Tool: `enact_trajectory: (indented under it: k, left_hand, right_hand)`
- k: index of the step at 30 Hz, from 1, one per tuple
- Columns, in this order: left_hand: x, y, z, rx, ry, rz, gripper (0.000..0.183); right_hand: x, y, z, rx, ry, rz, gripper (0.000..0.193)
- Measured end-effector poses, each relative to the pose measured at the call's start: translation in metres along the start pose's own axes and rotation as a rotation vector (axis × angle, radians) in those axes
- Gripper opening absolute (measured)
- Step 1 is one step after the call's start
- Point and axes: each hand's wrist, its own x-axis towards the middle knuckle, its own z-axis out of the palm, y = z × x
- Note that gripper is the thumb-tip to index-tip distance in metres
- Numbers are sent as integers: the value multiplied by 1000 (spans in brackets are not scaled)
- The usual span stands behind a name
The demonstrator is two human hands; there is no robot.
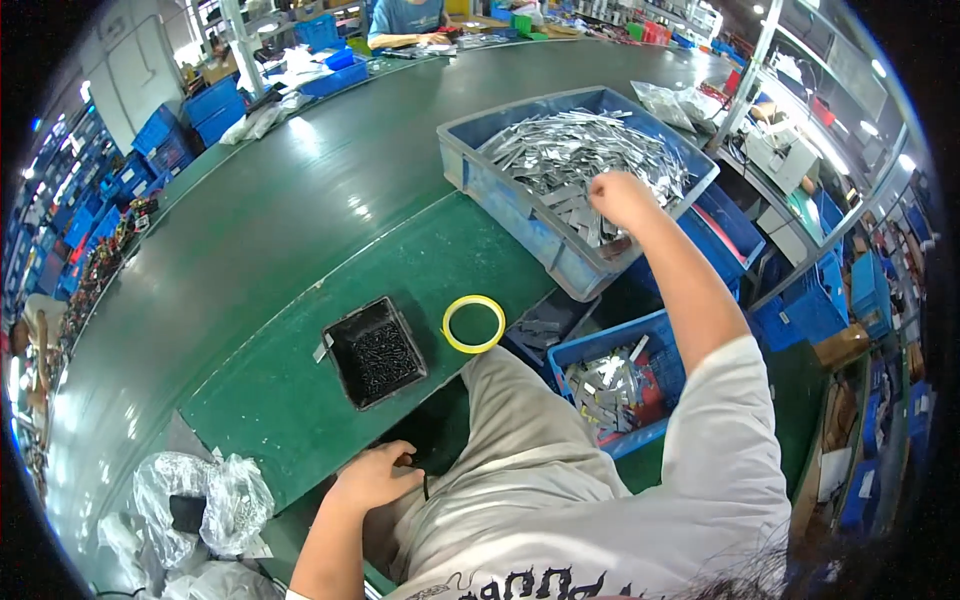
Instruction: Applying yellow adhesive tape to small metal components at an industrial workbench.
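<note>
My right hand (622, 198) reaches over a big blue bin (520, 215) heaped with flat silvery metal strips (585, 150). Its fingers are closed at the near side of the heap; what they hold, if anything, is hidden. Down by my lap, my left hand (378, 476) rests near the table's front edge, thumb and loosely bent fingers apart. A thin dark piece shows beside its fingertips, too small to name. Between the hands on the green table (270, 400) stand a black tray (338, 368) of small black screws (380, 362) and a yellow tape roll (447, 335).
Below my right arm is a smaller blue crate (655, 434) with loose metal pieces. Clear plastic bags (240, 500) lie at the lower left. A grey-green conveyor belt (250, 230) curves beyond the table. A co-worker (408, 18) sits across it.
</note>
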Motion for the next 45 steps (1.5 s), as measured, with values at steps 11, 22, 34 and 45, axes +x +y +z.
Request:
enact_trajectory:
  k: [11, 22, 34, 45]
  left_hand:
    - [8, -13, 4, 117, -124, 13, 62]
    - [0, -12, 2, 77, -174, 19, 63]
    - [1, -6, 25, 194, -65, 117, 46]
    - [-13, 33, 24, -969, 175, 536, 57]
  right_hand:
    - [64, 11, 82, -291, -273, -207, 38]
    - [45, -26, 37, -247, -278, -259, 23]
    - [21, -23, 7, 494, 436, -170, 29]
    - [-241, -181, 26, 1147, -439, -551, 14]
